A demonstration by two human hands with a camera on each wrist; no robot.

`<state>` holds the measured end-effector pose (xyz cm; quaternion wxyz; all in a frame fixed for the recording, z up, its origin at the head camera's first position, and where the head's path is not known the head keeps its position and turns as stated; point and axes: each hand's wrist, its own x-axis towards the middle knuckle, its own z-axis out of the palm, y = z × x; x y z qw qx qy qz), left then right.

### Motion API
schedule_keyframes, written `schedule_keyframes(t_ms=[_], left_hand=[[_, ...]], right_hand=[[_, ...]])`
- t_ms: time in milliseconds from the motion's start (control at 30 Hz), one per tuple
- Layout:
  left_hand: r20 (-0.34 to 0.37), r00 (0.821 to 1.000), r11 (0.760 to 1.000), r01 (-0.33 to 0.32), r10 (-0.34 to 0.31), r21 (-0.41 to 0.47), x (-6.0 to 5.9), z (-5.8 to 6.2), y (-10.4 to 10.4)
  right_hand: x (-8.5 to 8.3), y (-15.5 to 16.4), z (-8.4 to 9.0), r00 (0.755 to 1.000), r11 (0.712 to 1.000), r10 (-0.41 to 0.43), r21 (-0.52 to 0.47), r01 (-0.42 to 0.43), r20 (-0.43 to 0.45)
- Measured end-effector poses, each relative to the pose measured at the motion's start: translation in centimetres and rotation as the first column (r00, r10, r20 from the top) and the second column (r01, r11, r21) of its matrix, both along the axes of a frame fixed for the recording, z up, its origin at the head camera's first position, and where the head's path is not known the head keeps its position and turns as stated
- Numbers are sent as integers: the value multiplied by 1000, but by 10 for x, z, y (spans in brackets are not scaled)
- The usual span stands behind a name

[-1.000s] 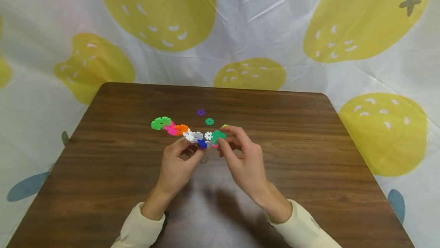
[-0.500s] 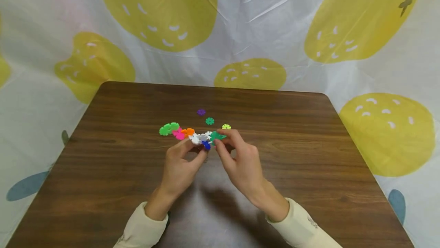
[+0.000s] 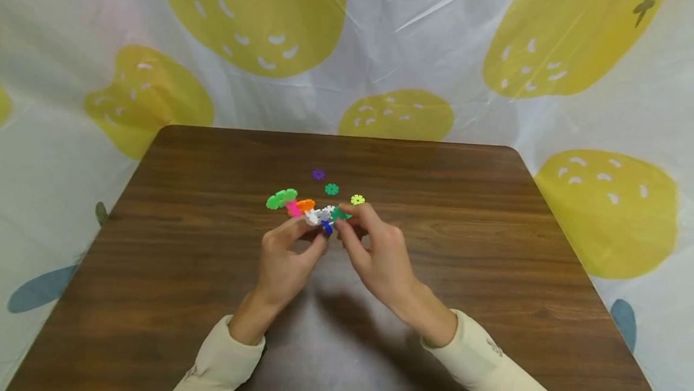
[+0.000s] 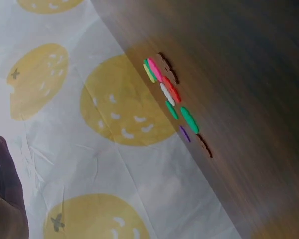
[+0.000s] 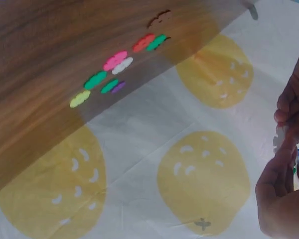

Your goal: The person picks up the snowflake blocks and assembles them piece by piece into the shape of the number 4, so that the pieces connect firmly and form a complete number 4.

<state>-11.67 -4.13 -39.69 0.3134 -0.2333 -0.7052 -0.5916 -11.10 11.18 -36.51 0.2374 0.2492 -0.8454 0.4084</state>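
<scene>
In the head view my left hand [image 3: 284,261] grips a chain of notched plastic snowflake discs between thumb and fingers. The chain reaches out to the left, with light green discs [image 3: 282,199] at its far end, then a pink disc [image 3: 293,208], an orange disc [image 3: 306,205] and white discs [image 3: 312,217]. A blue disc [image 3: 327,226] sits by the left thumb tip. My right hand [image 3: 382,261] pinches a green disc [image 3: 340,214] close against the white end of the chain. Part of the joined discs is hidden behind the fingers.
Loose discs lie on the brown wooden table [image 3: 461,222] beyond the hands: purple [image 3: 318,175], green [image 3: 331,189] and yellow [image 3: 358,199]. In the right wrist view, pink [image 5: 115,60] and red [image 5: 143,43] discs lie among several others. A lemon-print cloth [image 3: 260,108] hangs behind the table.
The chain's light green end has swung rightward, and the left hand has shifted slightly right. The right hand's green disc has turned more edge-on and is nearer the chain.
</scene>
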Motion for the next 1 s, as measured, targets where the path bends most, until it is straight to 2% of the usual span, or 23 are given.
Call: schedule_keyframes(t_ms=[100, 267, 367, 533, 767, 1000], left_hand=[[-5, 1000, 1000, 7, -7, 0, 6, 11, -1], [34, 999, 999, -33, 33, -4, 8, 17, -4], [62, 997, 999, -41, 42, -14, 8, 16, -6], [88, 996, 999, -21, 23, -28, 8, 15, -8], [112, 994, 999, -12, 16, -36, 10, 15, -8], [136, 990, 999, -13, 19, -48, 11, 16, -7]], right_hand=[[0, 5, -3, 999, 999, 36, -9, -36, 36], [-8, 19, -12, 999, 998, 39, 39, -40, 6], [-15, 29, -24, 1000, 993, -5, 114, 2, 26], [-24, 41, -49, 990, 965, -95, 252, 66, 107], [-32, 44, -81, 972, 942, -152, 325, 87, 179], [-39, 44, -99, 959, 923, -197, 368, 111, 204]])
